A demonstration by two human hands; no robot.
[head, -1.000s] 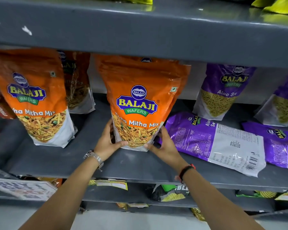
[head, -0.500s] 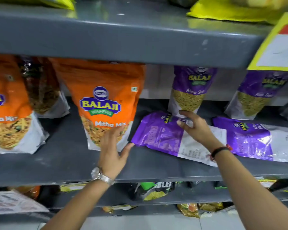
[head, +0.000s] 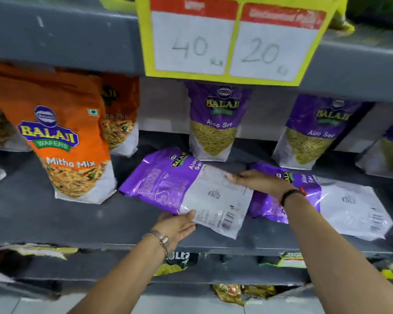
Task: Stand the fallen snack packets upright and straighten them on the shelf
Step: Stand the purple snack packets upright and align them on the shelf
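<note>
- The nearer fallen packet (head: 186,189), purple Aloo Sev, lies flat on its face on the shelf (head: 55,218), back label up, its white bottom end towards the shelf's front edge.
- The left hand (head: 176,224) is open, palm up, fingertips at or just under the packet's near edge; it grips nothing yet.
- The right hand (head: 258,183) lies flat and open over the packet's far right edge, fingertips on the white label; whether the thumb hooks underneath I cannot tell.
- Step in hand, as I judge it: getting hold of this packet to lift it; nothing has left the shelf.
- Next move calls for closing both hands on the packet's sides, swinging the purple top up, turning the front outward and seating the white base flat.
- A second fallen packet (head: 340,200) lies just beside it on the right, partly under the right wrist, and waits its turn.
- Two purple packets (head: 216,123) (head: 315,132) stand upright behind, giving the line to match.
- The orange packet (head: 66,141) to the left stands upright, near the fallen one's top corner.
</note>
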